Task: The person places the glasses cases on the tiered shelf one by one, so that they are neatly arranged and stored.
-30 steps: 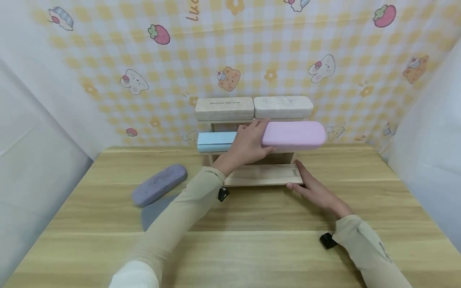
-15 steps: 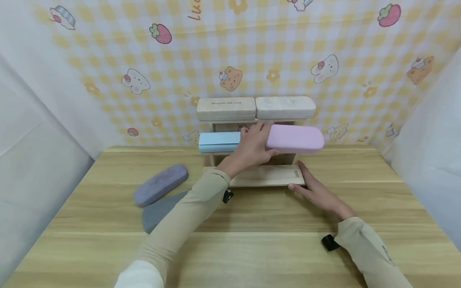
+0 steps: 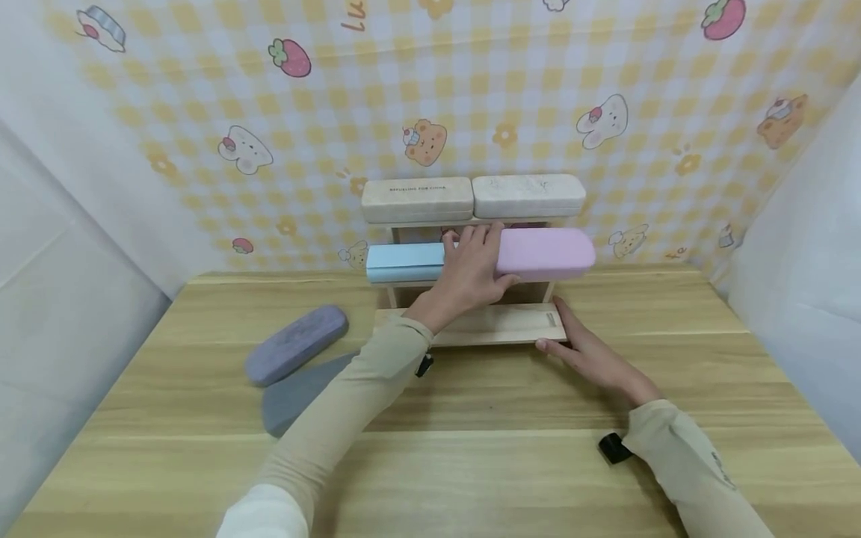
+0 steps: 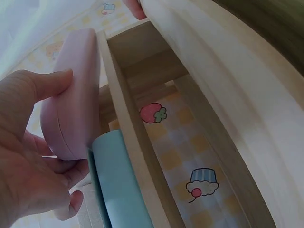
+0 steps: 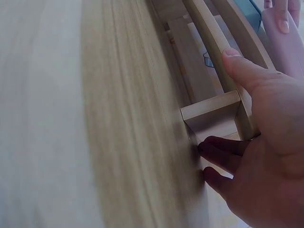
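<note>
My left hand (image 3: 467, 269) grips a pink glasses case (image 3: 548, 252) from above, thumb on its near side, at the right of the rack's middle tier. In the left wrist view the pink case (image 4: 78, 109) lies end to end with a light blue case (image 4: 121, 183), overlapping it there. That blue case (image 3: 403, 258) sits on the left of the same tier. Low on the right, my right hand (image 3: 592, 359) holds the end of the wooden rack (image 3: 494, 325). Its thumb presses the front edge of the bottom board, and the fingers curl behind the end.
Two pale hard cases, one beige (image 3: 417, 200) and one white (image 3: 529, 196), stand side by side on the top tier. On the table (image 3: 498, 478) to the left lie a purple case (image 3: 296, 344) and a grey case (image 3: 303, 392), partly under my left forearm. A patterned cloth (image 3: 323, 142) hangs behind.
The pink case has shifted a little left and settled lower against the middle tier, with my left hand on it. My right hand has stayed on the rack's end.
</note>
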Demonstrator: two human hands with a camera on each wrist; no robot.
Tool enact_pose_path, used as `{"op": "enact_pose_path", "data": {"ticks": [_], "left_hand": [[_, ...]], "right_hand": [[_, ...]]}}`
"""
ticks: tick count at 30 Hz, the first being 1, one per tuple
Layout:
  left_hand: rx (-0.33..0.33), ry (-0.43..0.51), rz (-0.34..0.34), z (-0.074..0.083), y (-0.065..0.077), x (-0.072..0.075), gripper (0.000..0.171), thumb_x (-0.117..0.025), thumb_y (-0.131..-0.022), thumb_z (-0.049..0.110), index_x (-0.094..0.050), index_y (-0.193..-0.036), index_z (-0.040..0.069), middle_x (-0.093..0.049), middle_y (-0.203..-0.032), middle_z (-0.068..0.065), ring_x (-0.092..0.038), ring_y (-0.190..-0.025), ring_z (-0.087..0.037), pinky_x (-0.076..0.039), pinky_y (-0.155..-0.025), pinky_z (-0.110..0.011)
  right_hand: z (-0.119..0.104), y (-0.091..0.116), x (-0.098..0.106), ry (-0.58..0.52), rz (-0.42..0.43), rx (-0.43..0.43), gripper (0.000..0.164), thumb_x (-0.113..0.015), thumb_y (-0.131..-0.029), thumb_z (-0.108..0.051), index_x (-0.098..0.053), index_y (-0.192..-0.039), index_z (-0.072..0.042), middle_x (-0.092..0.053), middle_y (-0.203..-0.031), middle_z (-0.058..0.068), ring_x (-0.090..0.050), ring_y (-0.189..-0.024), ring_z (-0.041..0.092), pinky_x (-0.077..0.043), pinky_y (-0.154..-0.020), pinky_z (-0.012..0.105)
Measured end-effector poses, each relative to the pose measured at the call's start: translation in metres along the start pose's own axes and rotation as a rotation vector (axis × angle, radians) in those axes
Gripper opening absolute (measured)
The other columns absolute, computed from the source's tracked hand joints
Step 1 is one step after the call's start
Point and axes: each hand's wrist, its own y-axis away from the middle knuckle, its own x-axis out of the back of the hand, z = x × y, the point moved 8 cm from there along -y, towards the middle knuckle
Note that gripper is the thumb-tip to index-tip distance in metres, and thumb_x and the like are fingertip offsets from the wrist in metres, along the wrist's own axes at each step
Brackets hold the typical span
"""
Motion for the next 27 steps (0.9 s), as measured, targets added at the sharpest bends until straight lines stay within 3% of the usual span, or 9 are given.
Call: {"op": "enact_pose_path", "data": {"ticks": [13, 27], "left_hand": [[0.012, 0.063, -0.048, -0.008, -0.007, -0.008, 0.071, -0.067, -0.081, 0.049, -0.04, -0.134, 0.011, -0.051, -0.127, -0.006, -0.043, -0.117, -0.023, -0.023, -0.092, -0.046], [0.005, 0.03, -0.071, -0.012, -0.009, -0.008, 0.07, -0.065, -0.08, 0.053, -0.043, -0.131, 0.011, -0.052, -0.122, -0.006, -0.044, -0.112, -0.022, -0.025, -0.091, -0.045]], "right_hand": [[0.002, 0.0, 0.002, -0.008, 0.022, 0.031, 0.086, -0.054, -0.095, -0.034, 0.008, -0.149, -0.007, 0.004, -0.153, 0.02, -0.002, -0.138, 0.034, -0.011, -0.105, 0.057], [0.004, -0.001, 0.003, -0.024, 0.033, 0.016, 0.087, -0.054, -0.094, -0.037, 0.009, -0.149, -0.013, 0.002, -0.153, 0.018, -0.004, -0.139, 0.031, -0.013, -0.105, 0.055]]}}
